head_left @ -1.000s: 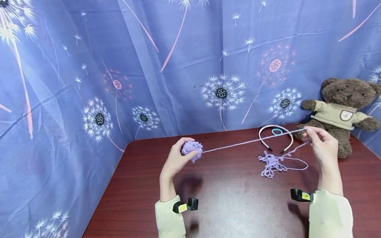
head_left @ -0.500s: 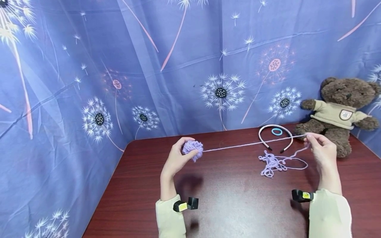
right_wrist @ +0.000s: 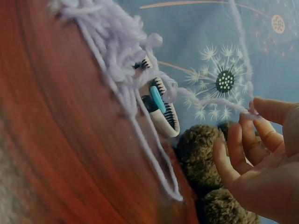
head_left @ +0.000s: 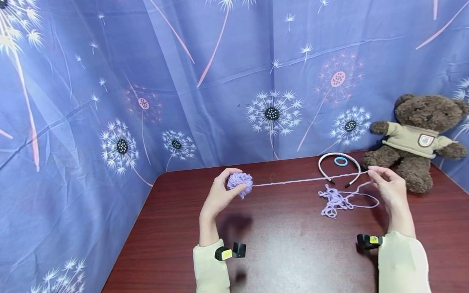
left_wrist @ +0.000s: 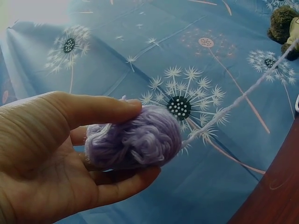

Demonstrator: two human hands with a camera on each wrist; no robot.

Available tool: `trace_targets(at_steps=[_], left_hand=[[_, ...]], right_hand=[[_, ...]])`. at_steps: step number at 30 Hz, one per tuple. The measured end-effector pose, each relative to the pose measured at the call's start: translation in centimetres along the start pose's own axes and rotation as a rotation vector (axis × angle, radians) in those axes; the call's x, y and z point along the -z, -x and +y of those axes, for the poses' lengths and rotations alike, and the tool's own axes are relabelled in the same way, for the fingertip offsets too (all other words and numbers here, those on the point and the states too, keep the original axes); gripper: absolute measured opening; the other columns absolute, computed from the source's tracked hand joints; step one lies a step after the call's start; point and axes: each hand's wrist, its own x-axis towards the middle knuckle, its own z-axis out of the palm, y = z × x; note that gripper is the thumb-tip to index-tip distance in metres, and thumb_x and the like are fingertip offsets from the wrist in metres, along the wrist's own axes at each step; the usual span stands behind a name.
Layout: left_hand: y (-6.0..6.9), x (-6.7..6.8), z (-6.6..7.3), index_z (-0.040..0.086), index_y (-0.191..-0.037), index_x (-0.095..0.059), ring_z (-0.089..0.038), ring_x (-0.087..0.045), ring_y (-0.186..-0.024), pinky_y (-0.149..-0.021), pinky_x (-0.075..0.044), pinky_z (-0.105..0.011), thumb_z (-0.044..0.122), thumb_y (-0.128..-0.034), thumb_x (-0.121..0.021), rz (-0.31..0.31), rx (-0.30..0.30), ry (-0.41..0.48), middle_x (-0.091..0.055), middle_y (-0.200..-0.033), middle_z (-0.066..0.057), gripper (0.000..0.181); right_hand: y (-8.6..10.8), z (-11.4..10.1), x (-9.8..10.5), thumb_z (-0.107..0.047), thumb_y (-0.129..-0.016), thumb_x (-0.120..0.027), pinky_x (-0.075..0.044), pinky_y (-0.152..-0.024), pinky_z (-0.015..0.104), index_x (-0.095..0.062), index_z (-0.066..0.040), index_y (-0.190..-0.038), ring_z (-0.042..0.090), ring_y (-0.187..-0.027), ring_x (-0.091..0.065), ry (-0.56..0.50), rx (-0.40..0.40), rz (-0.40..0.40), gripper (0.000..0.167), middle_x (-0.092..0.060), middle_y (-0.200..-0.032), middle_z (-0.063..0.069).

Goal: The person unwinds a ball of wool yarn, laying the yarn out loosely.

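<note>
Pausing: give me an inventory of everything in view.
Table: one, reddish-brown, foreground
Curtain: one, blue, behind table
Teddy bear: one, brown, beige top, back right
Headband: one, white, left of bear
Ring: one, blue, within headband's curve
Loose yarn: one tangle, lilac, near headband
Yarn ball: one, lilac, above table's left
Strand: one, lilac, running right from ball
Wrist devices: two, black, at cuffs
Sleeves: two, pale, at forearms
Left hand: one, gripping ball
Right hand: one, pinching strand
</note>
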Motion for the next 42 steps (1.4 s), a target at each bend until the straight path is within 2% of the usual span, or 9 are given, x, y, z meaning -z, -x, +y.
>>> trace_targets(at_steps=[6, 10, 15, 18, 22, 28, 30, 36, 42], left_hand=[[-0.1, -0.2, 0.0, 0.000, -0.121, -0.058, -0.010, -0.057, -0.086, -0.069, -0.051, -0.019, 0.003, -0.0849, -0.071, -0.001, -0.018, -0.022, -0.062, -0.110, -0.022, 0.039], [0.0, -0.2, -0.1, 0.002, -0.121, -0.058, -0.010, -0.057, -0.086, -0.070, -0.051, -0.020, 0.004, -0.0854, -0.070, -0.005, -0.013, -0.027, -0.062, -0.110, -0.021, 0.038], [0.0, -0.4, 0.0, 0.002, -0.121, -0.058, -0.009, -0.057, -0.084, -0.068, -0.051, -0.020, 0.003, -0.0854, -0.070, -0.011, -0.023, -0.021, -0.063, -0.108, -0.021, 0.038], [-0.1, -0.6, 0.1, 0.001, -0.120, -0.059, -0.009, -0.058, -0.083, -0.067, -0.052, -0.019, 0.003, -0.0851, -0.071, -0.016, -0.038, -0.022, -0.063, -0.108, -0.021, 0.037], [-0.3, -1.1, 0.4, 0.001, -0.120, -0.059, -0.009, -0.058, -0.084, -0.069, -0.052, -0.019, 0.004, -0.0847, -0.071, -0.032, -0.042, -0.029, -0.064, -0.107, -0.020, 0.038], [-0.4, -2.0, 0.7, 0.001, -0.120, -0.059, -0.010, -0.058, -0.087, -0.073, -0.051, -0.020, 0.005, -0.0843, -0.072, -0.060, -0.059, -0.044, -0.065, -0.108, -0.020, 0.038], [-0.4, -2.2, 0.7, 0.002, -0.119, -0.059, -0.010, -0.058, -0.088, -0.075, -0.051, -0.020, 0.005, -0.0842, -0.072, -0.067, -0.068, -0.052, -0.065, -0.108, -0.020, 0.037], [-0.4, -2.2, 0.7, 0.002, -0.119, -0.059, -0.012, -0.058, -0.090, -0.076, -0.052, -0.021, 0.004, -0.0841, -0.072, -0.074, -0.077, -0.061, -0.065, -0.109, -0.020, 0.038], [-0.3, -1.9, 0.8, 0.001, -0.120, -0.059, -0.011, -0.058, -0.086, -0.070, -0.051, -0.018, 0.003, -0.0843, -0.071, -0.079, -0.069, -0.042, -0.064, -0.108, -0.021, 0.038]], right_hand=[[-0.1, -0.3, -1.3, -0.003, -0.091, -0.062, -0.043, -0.061, 0.003, -0.070, -0.037, -0.085, -0.014, -0.068, -0.056, 0.212, 0.062, 0.012, 0.035, -0.065, -0.074, -0.031], [0.3, -0.5, -3.6, -0.007, -0.091, -0.064, -0.038, -0.066, 0.002, -0.068, -0.038, -0.089, -0.017, -0.074, -0.053, 0.346, 0.148, -0.011, 0.032, -0.062, -0.075, -0.037], [1.4, -1.0, -8.3, -0.011, -0.091, -0.066, -0.039, -0.073, 0.002, -0.070, -0.010, -0.104, -0.018, -0.079, -0.052, 0.493, 0.271, -0.150, 0.014, -0.059, -0.082, -0.037], [2.7, -1.0, -11.6, -0.014, -0.092, -0.066, -0.042, -0.076, 0.005, -0.065, 0.003, -0.112, -0.017, -0.081, -0.053, 0.565, 0.296, -0.277, 0.026, -0.069, -0.093, -0.017], [4.9, 0.0, -15.7, -0.015, -0.093, -0.064, -0.047, -0.083, 0.015, -0.065, 0.000, -0.114, -0.007, -0.088, -0.058, 0.555, 0.252, -0.449, 0.026, -0.069, -0.111, 0.018], [8.1, 2.5, -19.7, -0.009, -0.092, -0.062, -0.052, -0.092, 0.023, -0.060, 0.005, -0.120, 0.018, -0.102, -0.065, 0.425, 0.204, -0.700, 0.031, -0.067, -0.113, 0.024], [8.8, 2.9, -20.4, -0.007, -0.092, -0.062, -0.053, -0.090, 0.022, -0.061, 0.007, -0.118, 0.017, -0.102, -0.065, 0.411, 0.204, -0.749, 0.030, -0.067, -0.110, 0.023], [9.3, 3.0, -20.8, -0.006, -0.093, -0.060, -0.051, -0.075, 0.017, -0.066, 0.007, -0.102, 0.000, -0.083, -0.061, 0.420, 0.198, -0.789, 0.018, -0.069, -0.094, 0.022], [8.4, 2.5, -19.9, -0.009, -0.095, -0.059, -0.051, -0.067, 0.019, -0.068, 0.007, -0.101, 0.000, -0.075, -0.059, 0.454, 0.195, -0.709, 0.019, -0.070, -0.085, 0.016]])
